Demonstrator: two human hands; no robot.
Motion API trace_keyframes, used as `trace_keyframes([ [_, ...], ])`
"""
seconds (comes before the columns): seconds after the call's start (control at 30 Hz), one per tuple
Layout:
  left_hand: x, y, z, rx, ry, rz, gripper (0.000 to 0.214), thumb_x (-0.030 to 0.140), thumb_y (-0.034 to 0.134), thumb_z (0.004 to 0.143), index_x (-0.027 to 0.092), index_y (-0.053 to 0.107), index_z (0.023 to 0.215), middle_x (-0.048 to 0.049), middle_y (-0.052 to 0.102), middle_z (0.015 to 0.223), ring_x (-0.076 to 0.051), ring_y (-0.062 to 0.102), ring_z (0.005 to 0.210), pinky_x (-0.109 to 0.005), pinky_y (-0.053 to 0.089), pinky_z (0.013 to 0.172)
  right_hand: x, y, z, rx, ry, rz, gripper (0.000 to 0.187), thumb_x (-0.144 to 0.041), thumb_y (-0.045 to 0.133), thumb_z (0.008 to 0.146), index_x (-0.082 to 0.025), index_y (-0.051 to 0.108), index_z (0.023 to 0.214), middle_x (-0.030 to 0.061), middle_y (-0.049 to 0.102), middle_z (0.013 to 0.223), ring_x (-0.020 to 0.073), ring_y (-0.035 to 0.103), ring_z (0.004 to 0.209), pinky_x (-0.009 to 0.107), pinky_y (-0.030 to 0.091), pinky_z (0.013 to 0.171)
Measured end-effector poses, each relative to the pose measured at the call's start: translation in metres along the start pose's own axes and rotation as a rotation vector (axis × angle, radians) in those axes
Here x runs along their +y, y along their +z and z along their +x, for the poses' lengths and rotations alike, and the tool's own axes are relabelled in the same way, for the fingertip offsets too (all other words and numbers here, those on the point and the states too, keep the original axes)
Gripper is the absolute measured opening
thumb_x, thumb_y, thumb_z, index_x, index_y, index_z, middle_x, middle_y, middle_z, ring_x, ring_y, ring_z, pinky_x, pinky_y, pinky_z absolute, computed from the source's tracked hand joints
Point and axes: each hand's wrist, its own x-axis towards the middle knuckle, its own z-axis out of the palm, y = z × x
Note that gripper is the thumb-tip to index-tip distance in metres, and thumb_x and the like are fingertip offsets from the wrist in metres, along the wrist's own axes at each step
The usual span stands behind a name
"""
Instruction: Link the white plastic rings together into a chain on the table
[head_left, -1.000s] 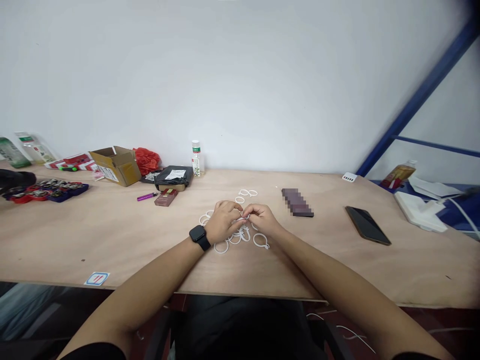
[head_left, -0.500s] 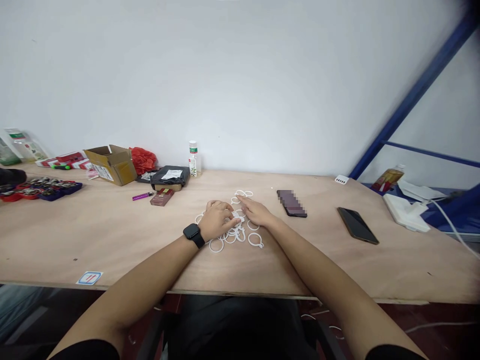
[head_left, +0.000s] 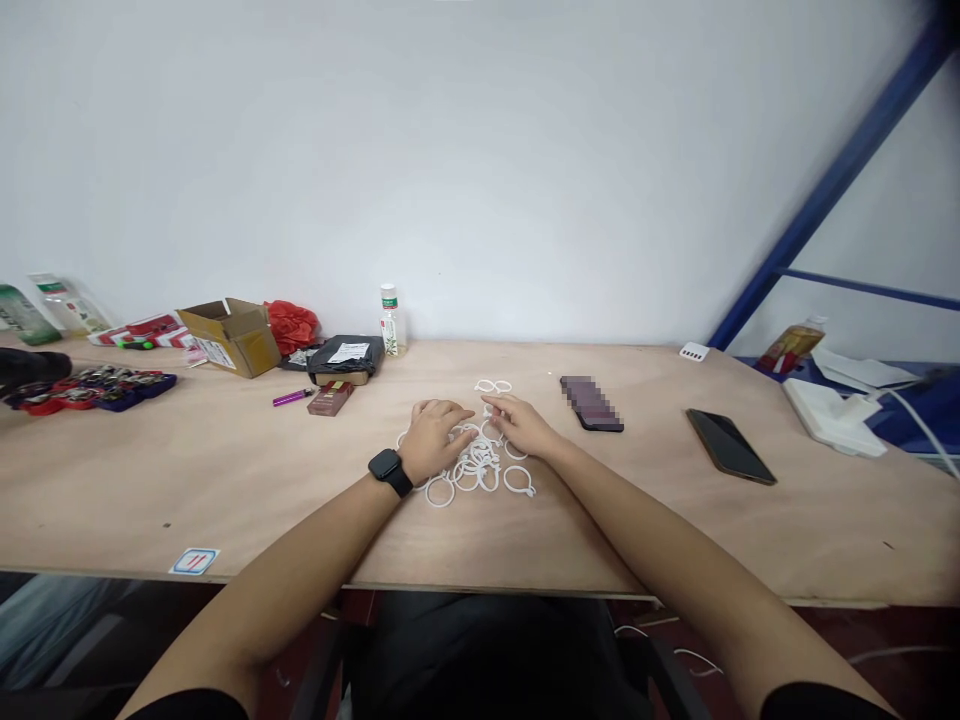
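In the middle of the worktop (head_left: pixel 300 490), between and below the two hands, lies a loose heap of white rings (head_left: pixel 480 465), its near edge spread toward the person and its far part running up under the fingers. The left hand (head_left: pixel 431 442) arches palm down over the heap's left side, thumb and fingers set apart with a gap between them; a bit of ring shows in that gap, and whether it is gripped or merely covered I cannot tell. The right hand (head_left: pixel 519 424) comes in from the other side, its fingers pointing left and away, close to the left fingertips but apart from them. A small piece of white shows beneath its index finger, so it may be pinching a ring or just touching one; the view does not settle it. The key relation seems to be the short gap between the two sets of fingertips, with the heap just on its near side, close to the left thumb. Beyond the fingertips, the ring pair (head_left: pixel 494 386) lies flat, side by side, its long axis running left to right; the right index finger is the nearer to it. On the near side, a lone ring (head_left: pixel 531 491) rests below the right wrist, its small tab turned toward the near right, away from the fingers.
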Motion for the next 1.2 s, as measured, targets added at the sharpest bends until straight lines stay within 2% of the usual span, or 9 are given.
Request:
trace_keyframes([
  [0.1,0.001,-0.002,0.0,0.039,-0.021,0.008,0.041,0.043,0.051,0.094,0.026,0.054,0.13,-0.0076,0.062,0.118,-0.023,0.053,0.111,-0.042,0.033,0.097,-0.019,-0.007,-0.007,0.071,-0.064,0.167,0.037,-0.025,0.049,0.093,-0.021,0.061,0.128,0.0088,0.062,0.104,0.0184,0.058,0.091,0.033,0.047,0.083],
  [0.2,0.002,-0.004,0.001,0.054,-0.015,-0.011,0.043,0.044,0.049,0.094,0.025,0.05,0.134,-0.0075,0.06,0.121,-0.023,0.052,0.113,-0.041,0.034,0.097,-0.037,-0.01,-0.014,0.059,-0.079,0.351,0.032,-0.033,0.052,0.093,-0.022,0.066,0.12,0.0068,0.061,0.098,0.0174,0.059,0.086,0.032,0.049,0.078],
  [0.3,0.004,-0.005,0.001,0.041,0.011,-0.049,0.033,0.044,0.048,0.095,0.024,0.059,0.118,-0.0057,0.062,0.117,-0.022,0.052,0.112,-0.04,0.033,0.098,-0.05,-0.007,-0.019,0.034,-0.073,0.475,0.03,-0.037,0.054,0.092,-0.022,0.068,0.114,0.0067,0.062,0.1,0.0178,0.06,0.089,0.032,0.05,0.079],
  [0.4,0.005,-0.005,0.0,0.041,0.036,-0.077,0.029,0.045,0.047,0.096,0.023,0.064,0.1,-0.0045,0.064,0.11,-0.02,0.054,0.107,-0.04,0.033,0.098,-0.056,-0.005,-0.021,0.057,-0.102,0.435,0.029,-0.037,0.053,0.092,-0.022,0.069,0.111,0.0076,0.064,0.098,0.0185,0.06,0.09,0.033,0.05,0.082],
  [0.6,0.006,-0.005,0.0,0.063,0.078,-0.069,0.029,0.044,0.049,0.095,0.022,0.067,0.09,-0.0037,0.066,0.104,-0.019,0.055,0.102,-0.04,0.033,0.097,-0.058,-0.004,-0.024,0.105,-0.133,0.39,0.026,-0.032,0.053,0.092,-0.02,0.072,0.104,0.0081,0.068,0.094,0.0184,0.062,0.086,0.032,0.05,0.079],
  [0.8,0.007,-0.006,0.0,0.08,0.117,-0.045,0.027,0.042,0.051,0.094,0.022,0.068,0.086,-0.0037,0.066,0.104,-0.019,0.056,0.101,-0.041,0.033,0.098,-0.054,0.001,-0.024,0.048,0.02,0.579,0.029,-0.035,0.057,0.086,-0.016,0.072,0.102,0.0042,0.068,0.078,0.0115,0.057,0.058,0.024,0.047,0.054],
  [1.0,0.008,-0.005,0.0,0.065,0.143,-0.023,0.027,0.041,0.049,0.096,0.022,0.068,0.091,-0.0045,0.065,0.107,-0.019,0.056,0.102,-0.042,0.032,0.097,-0.053,0.003,-0.024,0.033,0.113,0.688,0.031,-0.037,0.063,0.081,-0.015,0.072,0.1,0.0028,0.067,0.071,0.012,0.06,0.056,0.024,0.048,0.053],
  [1.2,0.009,-0.006,0.0,0.065,0.125,-0.027,0.029,0.041,0.048,0.096,0.021,0.068,0.09,-0.0049,0.065,0.108,-0.019,0.056,0.104,-0.041,0.032,0.098,-0.053,0.004,-0.024,0.026,0.108,0.723,0.032,-0.037,0.064,0.08,-0.015,0.071,0.102,0.0029,0.068,0.07,0.0129,0.062,0.059,0.024,0.05,0.055],
])
